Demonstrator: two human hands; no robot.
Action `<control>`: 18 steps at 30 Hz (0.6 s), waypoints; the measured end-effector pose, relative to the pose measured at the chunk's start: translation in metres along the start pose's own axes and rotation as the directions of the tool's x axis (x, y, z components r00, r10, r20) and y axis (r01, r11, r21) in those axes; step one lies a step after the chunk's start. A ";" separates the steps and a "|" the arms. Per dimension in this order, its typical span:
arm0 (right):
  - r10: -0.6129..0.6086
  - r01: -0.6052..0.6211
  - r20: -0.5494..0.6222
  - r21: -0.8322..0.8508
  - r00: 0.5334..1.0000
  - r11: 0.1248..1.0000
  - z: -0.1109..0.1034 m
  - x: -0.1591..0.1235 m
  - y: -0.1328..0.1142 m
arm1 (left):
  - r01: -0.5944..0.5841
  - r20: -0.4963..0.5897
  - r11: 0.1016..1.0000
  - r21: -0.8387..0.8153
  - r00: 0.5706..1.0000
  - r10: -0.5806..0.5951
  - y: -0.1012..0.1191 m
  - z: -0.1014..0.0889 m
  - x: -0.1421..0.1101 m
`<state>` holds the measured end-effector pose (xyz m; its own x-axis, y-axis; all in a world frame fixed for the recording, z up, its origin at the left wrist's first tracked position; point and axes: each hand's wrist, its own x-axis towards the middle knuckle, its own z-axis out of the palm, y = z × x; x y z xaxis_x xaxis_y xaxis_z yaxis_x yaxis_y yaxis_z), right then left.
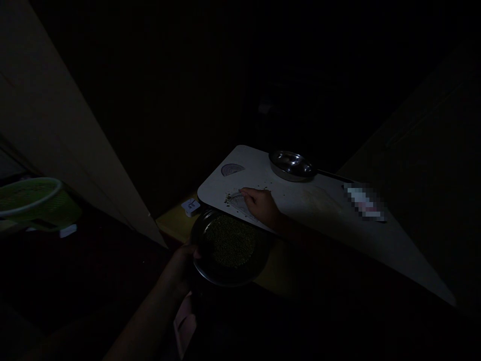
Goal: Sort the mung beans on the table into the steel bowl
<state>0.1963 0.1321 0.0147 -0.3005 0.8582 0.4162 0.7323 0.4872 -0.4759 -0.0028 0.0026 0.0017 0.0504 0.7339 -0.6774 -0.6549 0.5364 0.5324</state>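
The scene is very dark. My left hand [182,268] grips the near-left rim of a round metal plate [205,271] holding a heap of small green bits, held just below the edge of a white cutting board [323,205]. My right hand [261,204] lies on the board's near-left corner, fingers together and pressed down against a knife blade [236,199] and scattered green bits beside the plate.
A half onion [232,169] lies cut side up at the board's far left. A steel bowl [292,165] stands at the board's far edge. A small white box [190,206] sits on the yellow surface. A green strainer [30,198] is at far left.
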 end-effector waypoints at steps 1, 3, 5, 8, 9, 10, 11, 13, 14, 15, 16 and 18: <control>-0.001 0.001 0.003 -0.002 1.000 1.000 0.000 0.000 0.000 | -0.011 -0.014 1.000 0.027 1.000 0.011 0.000 0.000 0.000; -0.001 0.001 0.009 -0.007 1.000 1.000 0.000 0.000 -0.001 | -0.028 -0.018 0.998 0.048 0.999 0.029 -0.001 -0.001 0.002; -0.003 0.004 0.016 -0.011 1.000 1.000 0.001 0.000 -0.002 | -0.038 0.004 0.998 0.045 0.999 0.038 -0.001 -0.002 0.003; -0.010 0.010 0.022 -0.015 1.000 1.000 0.001 0.001 -0.004 | -0.030 0.005 0.998 0.052 1.000 0.029 -0.002 -0.003 0.005; -0.014 0.015 0.023 -0.013 1.000 1.000 0.002 0.001 -0.004 | -0.028 0.001 0.998 0.052 1.000 0.028 -0.002 -0.003 0.005; -0.019 0.019 0.024 -0.009 1.000 1.000 0.002 0.002 -0.005 | -0.026 -0.002 0.998 0.053 1.000 0.027 -0.002 -0.003 0.005; -0.024 0.024 0.025 -0.003 0.999 1.000 0.002 0.002 -0.005 | -0.023 -0.001 0.998 0.058 1.000 0.023 -0.001 -0.003 0.005; -0.033 0.032 0.028 0.015 0.999 0.999 0.002 0.003 -0.005 | -0.037 0.009 0.998 0.057 0.999 0.037 -0.001 -0.003 0.005; -0.036 0.035 0.032 0.028 0.999 0.999 0.003 0.003 -0.005 | -0.038 0.011 0.998 0.058 0.999 0.038 -0.001 -0.003 0.004; -0.040 0.038 0.041 0.043 0.998 0.998 0.003 0.003 -0.006 | -0.034 0.009 0.998 0.059 0.999 0.033 -0.001 -0.003 0.004; -0.045 0.042 0.052 0.062 0.998 0.997 0.004 0.002 -0.006 | -0.032 0.009 0.998 0.048 0.999 0.032 0.000 -0.002 0.003; -0.062 0.053 0.082 0.107 0.995 0.993 0.006 -0.001 -0.008 | 0.010 -0.016 0.999 0.036 1.000 -0.009 0.000 -0.002 0.001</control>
<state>0.1874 0.1282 0.0137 -0.3947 0.8366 0.3798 0.6456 0.5467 -0.5332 -0.0040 0.0029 0.0003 0.0446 0.7223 -0.6901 -0.6269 0.5581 0.5437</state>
